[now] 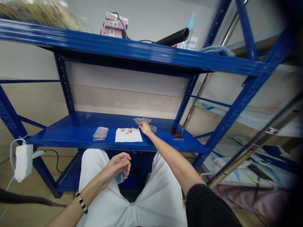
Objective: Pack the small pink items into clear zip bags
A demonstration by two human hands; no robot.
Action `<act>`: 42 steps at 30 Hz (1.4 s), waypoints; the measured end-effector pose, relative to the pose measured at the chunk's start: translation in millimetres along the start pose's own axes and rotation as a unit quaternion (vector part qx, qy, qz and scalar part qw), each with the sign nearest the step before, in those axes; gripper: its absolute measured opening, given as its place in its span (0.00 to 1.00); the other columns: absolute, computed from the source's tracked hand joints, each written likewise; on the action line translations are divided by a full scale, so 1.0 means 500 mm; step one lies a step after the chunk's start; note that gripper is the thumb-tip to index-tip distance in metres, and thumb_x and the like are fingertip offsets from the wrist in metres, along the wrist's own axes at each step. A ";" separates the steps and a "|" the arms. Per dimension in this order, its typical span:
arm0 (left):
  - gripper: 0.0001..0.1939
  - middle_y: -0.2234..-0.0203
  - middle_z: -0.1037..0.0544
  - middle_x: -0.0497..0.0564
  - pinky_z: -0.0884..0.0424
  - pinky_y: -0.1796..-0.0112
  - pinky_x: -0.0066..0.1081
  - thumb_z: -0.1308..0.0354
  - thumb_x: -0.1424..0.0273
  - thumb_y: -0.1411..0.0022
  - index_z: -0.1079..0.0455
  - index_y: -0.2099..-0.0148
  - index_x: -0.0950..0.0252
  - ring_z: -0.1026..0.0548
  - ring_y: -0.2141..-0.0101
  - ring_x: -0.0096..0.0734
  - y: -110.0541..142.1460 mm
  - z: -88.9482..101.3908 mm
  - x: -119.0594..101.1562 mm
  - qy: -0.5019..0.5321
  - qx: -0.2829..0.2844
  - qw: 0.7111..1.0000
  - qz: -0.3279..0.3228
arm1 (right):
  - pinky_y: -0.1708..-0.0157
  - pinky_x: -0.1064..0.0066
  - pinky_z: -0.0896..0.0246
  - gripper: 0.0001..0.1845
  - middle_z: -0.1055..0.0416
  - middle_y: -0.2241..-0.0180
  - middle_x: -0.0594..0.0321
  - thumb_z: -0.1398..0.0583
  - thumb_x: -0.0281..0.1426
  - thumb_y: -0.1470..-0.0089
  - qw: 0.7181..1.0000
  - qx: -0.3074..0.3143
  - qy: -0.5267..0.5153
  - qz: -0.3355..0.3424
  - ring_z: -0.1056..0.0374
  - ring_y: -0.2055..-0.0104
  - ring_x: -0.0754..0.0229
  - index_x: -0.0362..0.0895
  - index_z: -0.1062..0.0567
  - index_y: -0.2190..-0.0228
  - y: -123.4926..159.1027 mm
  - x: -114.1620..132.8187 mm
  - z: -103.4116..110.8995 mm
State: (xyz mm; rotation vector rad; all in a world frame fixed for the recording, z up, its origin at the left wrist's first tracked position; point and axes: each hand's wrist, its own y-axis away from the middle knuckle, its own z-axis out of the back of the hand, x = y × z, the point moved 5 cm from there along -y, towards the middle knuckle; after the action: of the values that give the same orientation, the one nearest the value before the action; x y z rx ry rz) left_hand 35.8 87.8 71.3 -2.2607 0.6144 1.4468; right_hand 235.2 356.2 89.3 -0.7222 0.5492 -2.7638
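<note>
My left hand (121, 164) is above my lap, its fingers curled round a small clear plastic bag (120, 177) that hangs below them. On the blue shelf, my right hand (145, 127) has its fingers pinched together at the near side of a loose pile of clear plastic bags (145, 119). What the pinch holds, if anything, is too small to make out. Left of that hand lies a white paper sheet (127, 136) with several small pink and brown pieces (127, 130) on its far half. Farther left is a clear bag (101, 133) with small pink pieces inside.
The blue shelf board (85, 123) has a raised front edge near my knees. A dark object (175, 133), partly pixelated, lies at its right end. Overhead, the upper shelf (113, 44) carries pink boxes (115, 24), a black tube (174, 36) and a spray bottle. A white power strip (23, 162) hangs at left.
</note>
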 end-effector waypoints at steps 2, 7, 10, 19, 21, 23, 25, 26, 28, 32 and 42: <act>0.13 0.76 0.28 0.49 0.31 0.74 0.29 0.39 0.64 0.39 0.36 0.58 0.65 0.29 0.76 0.28 0.002 0.004 -0.002 0.005 -0.008 1.000 0.002 | 0.54 0.69 0.35 0.09 0.21 0.64 0.55 0.39 0.22 0.47 1.000 0.006 -0.001 -0.009 0.26 0.59 0.56 0.42 0.18 0.66 -0.001 -0.018 0.001; 0.12 0.73 0.27 0.50 0.30 0.74 0.29 0.38 0.65 0.39 0.35 0.59 0.65 0.28 0.74 0.29 0.004 0.024 0.001 0.008 -0.031 0.999 0.003 | 0.56 0.71 0.36 0.06 0.21 0.66 0.56 0.37 0.22 0.48 1.000 0.013 -0.013 -0.017 0.27 0.63 0.59 0.41 0.19 0.69 -0.013 -0.035 -0.013; 0.12 0.73 0.27 0.50 0.30 0.74 0.29 0.37 0.65 0.40 0.35 0.59 0.65 0.27 0.74 0.30 -0.001 0.039 0.002 0.010 -0.044 0.999 -0.004 | 0.58 0.72 0.36 0.06 0.21 0.69 0.56 0.37 0.20 0.50 0.999 0.011 -0.021 -0.024 0.27 0.65 0.60 0.40 0.19 0.71 -0.015 -0.027 -0.012; 0.13 0.74 0.27 0.49 0.30 0.73 0.28 0.35 0.65 0.42 0.33 0.59 0.66 0.27 0.74 0.29 -0.007 0.056 -0.015 0.030 -0.067 0.997 -0.027 | 0.60 0.69 0.35 0.09 0.21 0.69 0.55 0.41 0.19 0.51 0.995 -0.058 -0.081 -0.002 0.26 0.65 0.56 0.40 0.20 0.73 0.032 0.069 0.079; 0.12 0.74 0.27 0.50 0.30 0.72 0.29 0.35 0.66 0.42 0.32 0.59 0.66 0.27 0.74 0.29 -0.002 0.051 -0.018 0.035 -0.061 0.997 -0.029 | 0.59 0.69 0.36 0.09 0.21 0.65 0.56 0.41 0.22 0.48 0.992 -0.066 -0.106 0.017 0.26 0.62 0.57 0.41 0.20 0.68 0.083 0.121 0.095; 0.12 0.73 0.27 0.51 0.29 0.69 0.30 0.35 0.67 0.43 0.30 0.59 0.68 0.26 0.72 0.30 0.004 0.043 -0.021 0.033 -0.053 0.998 -0.033 | 0.59 0.71 0.36 0.08 0.21 0.64 0.59 0.39 0.25 0.47 0.987 -0.062 -0.140 0.052 0.27 0.62 0.59 0.43 0.20 0.65 0.156 0.183 0.111; 0.13 0.72 0.26 0.52 0.28 0.67 0.31 0.34 0.67 0.43 0.28 0.59 0.69 0.26 0.71 0.30 0.009 0.033 -0.022 0.024 -0.041 0.998 -0.032 | 0.63 0.71 0.38 0.06 0.21 0.66 0.61 0.37 0.28 0.48 0.968 -0.047 -0.214 0.119 0.28 0.65 0.59 0.44 0.20 0.67 0.238 0.252 0.133; 0.13 0.71 0.25 0.53 0.28 0.66 0.31 0.34 0.67 0.44 0.27 0.58 0.70 0.25 0.70 0.31 0.011 0.028 -0.022 0.017 -0.034 0.999 -0.030 | 0.66 0.71 0.39 0.04 0.21 0.67 0.61 0.36 0.29 0.49 0.961 -0.037 -0.242 0.132 0.28 0.66 0.59 0.44 0.19 0.68 0.276 0.280 0.145; 0.15 0.70 0.24 0.55 0.28 0.65 0.33 0.34 0.67 0.43 0.26 0.57 0.71 0.25 0.69 0.33 0.016 0.018 -0.022 0.004 -0.022 0.999 -0.029 | 0.68 0.71 0.41 0.03 0.21 0.69 0.62 0.34 0.30 0.50 0.950 -0.004 -0.276 0.146 0.29 0.67 0.60 0.44 0.19 0.70 0.336 0.324 0.166; 0.17 0.70 0.24 0.55 0.28 0.64 0.34 0.34 0.64 0.44 0.25 0.56 0.72 0.24 0.69 0.34 0.022 0.010 -0.021 -0.011 -0.015 0.999 -0.026 | 0.67 0.71 0.42 0.02 0.22 0.70 0.62 0.33 0.28 0.52 0.941 0.058 -0.295 0.154 0.31 0.68 0.61 0.44 0.19 0.72 0.378 0.366 0.183; 0.16 0.74 0.25 0.52 0.29 0.66 0.33 0.32 0.66 0.46 0.26 0.59 0.72 0.25 0.72 0.31 0.023 0.007 -0.016 -0.034 -0.006 0.999 -0.018 | 0.74 0.77 0.42 0.09 0.27 0.80 0.67 0.40 0.18 0.53 0.918 0.219 -0.268 0.195 0.33 0.78 0.66 0.40 0.22 0.71 0.371 0.392 0.163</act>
State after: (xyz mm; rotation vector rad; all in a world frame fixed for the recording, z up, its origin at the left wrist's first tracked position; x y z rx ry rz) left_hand 23.7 81.6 76.4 -2.2091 0.5432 1.5076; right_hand 133.4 103.3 161.5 -1.0583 -0.0442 -2.0760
